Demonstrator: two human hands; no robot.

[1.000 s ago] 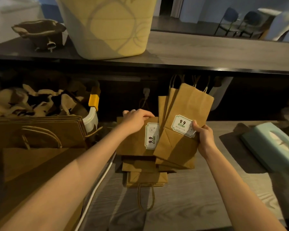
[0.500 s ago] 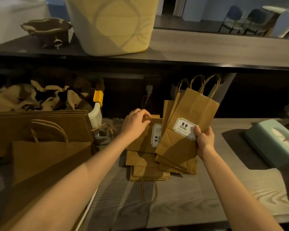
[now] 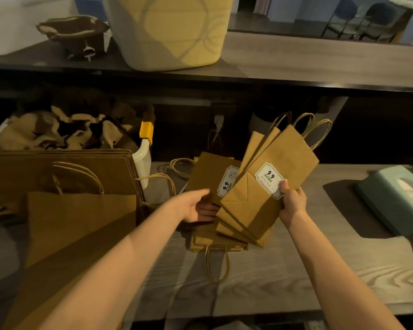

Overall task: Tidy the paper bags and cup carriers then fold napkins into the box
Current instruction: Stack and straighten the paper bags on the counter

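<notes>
My right hand [image 3: 292,201] grips a fanned stack of small brown paper bags [image 3: 267,186] with "9.9" labels, tilted up to the right, handles at the top. My left hand [image 3: 196,206] holds another small labelled paper bag [image 3: 208,175] by its lower edge, thumb on top and fingers underneath. More small flat bags [image 3: 215,244] lie under them on the wooden counter [image 3: 284,277], one handle loop pointing toward me. Large brown paper bags [image 3: 65,203] are stacked at the left. Brown pulp cup carriers [image 3: 57,132] fill a white bin at the back left. A pale green tissue box [image 3: 396,198] lies at the right.
An upper shelf [image 3: 320,65] runs across above the counter, carrying a large yellow tub [image 3: 172,29] and one cup carrier [image 3: 76,34]. A dark mat [image 3: 351,206] lies under the tissue box. A yellow clip [image 3: 146,132] sits on the bin's rim.
My left hand moved from the top of the lying bag down to its lower edge and lifted it. My right hand lowered its fanned bags slightly and tilted them further right.
</notes>
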